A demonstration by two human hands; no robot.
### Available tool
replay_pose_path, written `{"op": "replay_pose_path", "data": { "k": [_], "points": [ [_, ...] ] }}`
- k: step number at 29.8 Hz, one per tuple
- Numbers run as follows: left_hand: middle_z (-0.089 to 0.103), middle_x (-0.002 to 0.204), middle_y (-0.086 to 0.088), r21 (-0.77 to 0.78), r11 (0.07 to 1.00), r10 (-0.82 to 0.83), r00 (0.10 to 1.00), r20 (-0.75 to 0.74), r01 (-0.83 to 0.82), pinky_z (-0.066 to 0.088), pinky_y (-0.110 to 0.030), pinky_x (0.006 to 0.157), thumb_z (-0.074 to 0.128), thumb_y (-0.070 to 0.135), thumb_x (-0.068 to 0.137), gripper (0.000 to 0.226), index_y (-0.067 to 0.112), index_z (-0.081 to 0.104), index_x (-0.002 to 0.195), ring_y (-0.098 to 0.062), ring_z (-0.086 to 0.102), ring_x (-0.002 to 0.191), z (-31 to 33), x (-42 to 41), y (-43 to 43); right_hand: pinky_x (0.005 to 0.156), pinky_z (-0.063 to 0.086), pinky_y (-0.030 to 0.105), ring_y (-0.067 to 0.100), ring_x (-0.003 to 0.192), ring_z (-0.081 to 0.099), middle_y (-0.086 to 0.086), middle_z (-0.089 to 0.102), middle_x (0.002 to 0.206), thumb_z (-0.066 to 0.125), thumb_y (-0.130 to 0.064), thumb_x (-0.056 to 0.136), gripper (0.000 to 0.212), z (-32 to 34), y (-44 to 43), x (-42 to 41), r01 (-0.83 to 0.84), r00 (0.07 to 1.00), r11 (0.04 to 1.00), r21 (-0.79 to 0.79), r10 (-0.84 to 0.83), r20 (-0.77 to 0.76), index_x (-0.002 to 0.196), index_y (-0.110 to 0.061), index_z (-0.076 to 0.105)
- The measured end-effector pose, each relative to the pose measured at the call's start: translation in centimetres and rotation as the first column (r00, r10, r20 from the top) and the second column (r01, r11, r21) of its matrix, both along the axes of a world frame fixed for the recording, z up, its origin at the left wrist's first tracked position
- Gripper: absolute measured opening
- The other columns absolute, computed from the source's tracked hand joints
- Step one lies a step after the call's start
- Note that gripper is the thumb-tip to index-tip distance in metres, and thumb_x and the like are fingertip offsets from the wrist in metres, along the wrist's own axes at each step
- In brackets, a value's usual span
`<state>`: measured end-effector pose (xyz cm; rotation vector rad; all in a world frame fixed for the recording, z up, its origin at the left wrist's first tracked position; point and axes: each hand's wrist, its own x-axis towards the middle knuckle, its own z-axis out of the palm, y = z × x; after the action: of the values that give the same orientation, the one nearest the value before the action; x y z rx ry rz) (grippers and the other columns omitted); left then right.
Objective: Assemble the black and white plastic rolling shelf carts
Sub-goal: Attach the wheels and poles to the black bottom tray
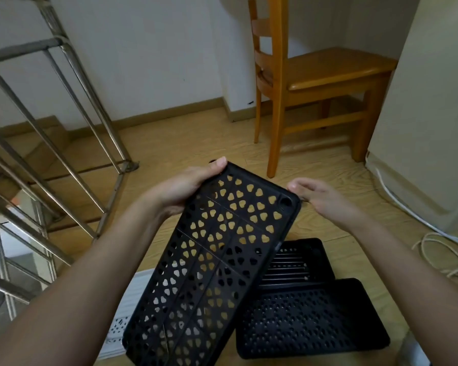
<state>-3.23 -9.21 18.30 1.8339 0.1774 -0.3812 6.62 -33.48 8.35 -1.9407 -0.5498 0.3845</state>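
The left hand (188, 186) grips one far corner of a tilted black perforated shelf tray (212, 260), while the right hand (317, 198), fingers relaxed, is just beside the other.

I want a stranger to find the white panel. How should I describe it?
From the chair, look down the floor toward the person. The white panel lies there, partly hidden by the black shelf in the left hand. It alone is white; its neighbours are black.
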Motion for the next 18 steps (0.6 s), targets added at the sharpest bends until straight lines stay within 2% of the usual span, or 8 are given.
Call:
{"op": "replay_pose_path", "data": {
  "k": [1, 4, 7, 9, 12, 16, 18],
  "points": [
    [0.073, 0.088, -0.003, -0.015, 1.000, 0.004, 1.000, 0.019, -0.004, 0.056, -0.024, 0.061, 0.079, 0.074, 0.025, 0.107, 0.011, 0.055, 0.108, -0.019, 0.072, 0.080, -0.1, 0.2, 0.2, 0.093, 0.043, 0.035, 0.012, 0.099, 0.061, -0.005, 0.067, 0.100, 0.044, -0.036, 0.098, 0.025, -1.4, -0.3, 0.8, 0.070, 0.998, 0.997, 0.028, -0.069, -0.011, 0.094, -0.025, 0.066],
    [0.073, 0.090, -0.001, -0.010, 0.998, 0.056, 0.995, 0.086, -0.055, 0.055, -0.023, 0.060, 0.078, 0.077, 0.021, 0.109, 0.013, 0.057, 0.107, -0.017, 0.071, 0.081, 0.2, 0.9, 1.2, 0.098, 0.044, 0.038, 0.019, 0.103, 0.058, -0.005, 0.063, 0.100, 0.050, -0.025, 0.097, 0.017, -6.4, -1.6, 3.0, 0.270, 0.960, 0.962, 0.034, -0.266, -0.086, 0.091, -0.020, 0.065],
    [0.074, 0.092, 0.005, -0.016, 0.993, 0.115, 0.983, 0.141, -0.114, 0.054, -0.029, 0.064, 0.074, 0.081, 0.022, 0.106, 0.021, 0.058, 0.109, -0.015, 0.071, 0.086, 0.1, 1.6, 2.4, 0.084, 0.039, 0.027, 0.023, 0.105, 0.056, 0.005, 0.062, 0.110, 0.051, -0.017, 0.097, 0.015, -12.3, -2.8, 3.7, 0.319, 0.940, 0.915, -0.248, -0.339, -0.043, 0.103, -0.011, 0.063],
    [0.074, 0.097, 0.005, -0.043, 0.989, 0.150, 0.975, 0.163, -0.145, 0.054, -0.030, 0.068, 0.074, 0.080, 0.026, 0.104, 0.023, 0.057, 0.111, -0.016, 0.070, 0.091, -0.2, 2.0, 2.9, 0.081, 0.038, 0.024, 0.022, 0.107, 0.056, 0.009, 0.062, 0.120, 0.052, -0.016, 0.096, 0.022, -15.9, -3.4, 3.8, 0.299, 0.937, 0.858, -0.417, -0.347, -0.042, 0.114, -0.009, 0.062],
    [0.073, 0.102, 0.001, -0.101, 0.978, 0.198, 0.965, 0.170, -0.183, 0.057, -0.028, 0.064, 0.076, 0.076, 0.032, 0.100, 0.021, 0.057, 0.114, -0.018, 0.070, 0.093, -1.1, 2.6, 3.1, 0.087, 0.041, 0.025, 0.023, 0.112, 0.057, 0.008, 0.062, 0.123, 0.055, -0.015, 0.095, 0.027, -19.7, -3.8, 3.2, 0.215, 0.953, 0.805, -0.553, -0.297, -0.063, 0.121, -0.009, 0.060],
    [0.075, 0.089, 0.005, -0.172, 0.955, 0.271, 0.946, 0.179, -0.241, 0.056, -0.025, 0.055, 0.061, 0.062, 0.058, 0.065, 0.023, 0.057, 0.110, -0.014, 0.072, 0.083, -1.7, 3.3, 2.5, 0.088, 0.043, 0.027, 0.023, 0.109, 0.058, 0.008, 0.062, 0.121, 0.056, -0.023, 0.095, 0.025, -23.3, -3.7, 1.7, 0.080, 0.989, 0.720, -0.689, -0.145, -0.036, 0.117, -0.013, 0.061],
    [0.075, 0.085, 0.007, -0.194, 0.946, 0.296, 0.937, 0.184, -0.260, 0.056, -0.024, 0.054, 0.054, 0.055, 0.068, 0.051, 0.023, 0.057, 0.108, -0.013, 0.072, 0.081, -2.0, 3.5, 2.0, 0.089, 0.044, 0.030, 0.023, 0.110, 0.056, 0.010, 0.054, 0.127, 0.048, -0.027, 0.098, 0.029, -24.8, -3.7, 1.0, -0.004, 0.996, 0.641, -0.767, -0.070, -0.064, 0.124, -0.015, 0.056]
  ]
}}
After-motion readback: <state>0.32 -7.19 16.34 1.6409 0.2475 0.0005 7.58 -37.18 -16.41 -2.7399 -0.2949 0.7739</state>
